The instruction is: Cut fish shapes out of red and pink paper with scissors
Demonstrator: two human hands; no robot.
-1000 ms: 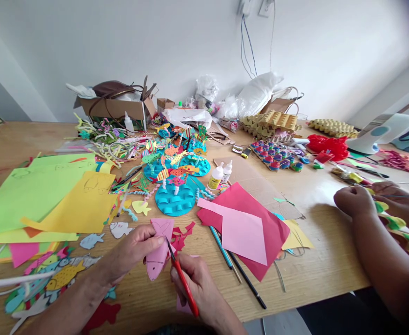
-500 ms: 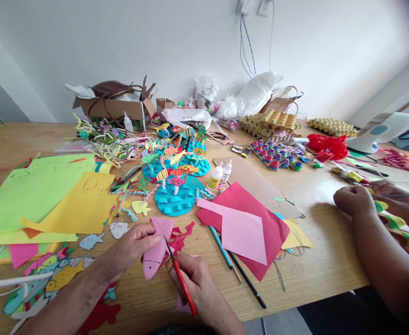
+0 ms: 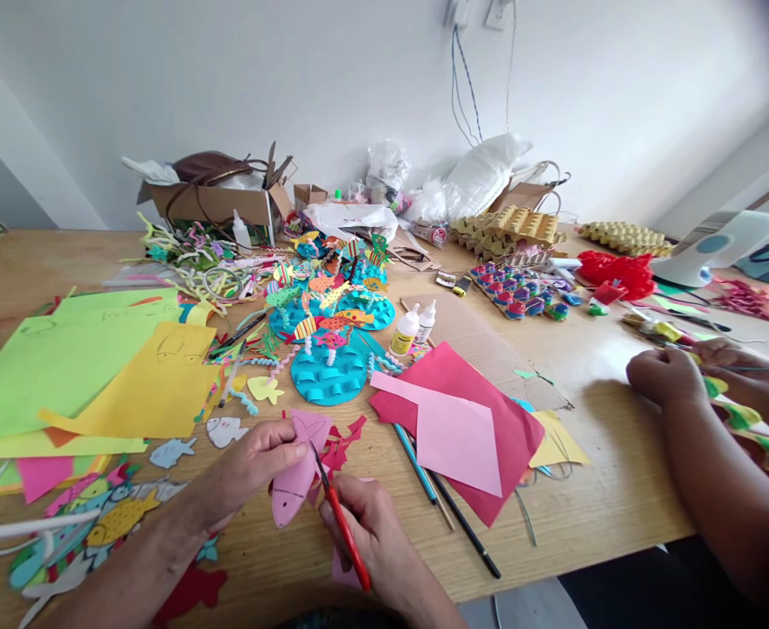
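Note:
My left hand pinches a pink paper fish by its upper edge, just above the wooden table. My right hand grips red-handled scissors, whose blades meet the fish's right edge. Red paper scraps lie just beyond the fish. A pink offcut shows under my right hand.
Green and yellow paper sheets lie at left, cut-out fish near my left arm. Teal discs with paper fish, glue bottles, red and pink sheets and pencils sit ahead. Another person's hands work at right.
My left hand has turned the pink fish slightly while the scissors shifted a little along its edge. The other person's hands stay almost still.

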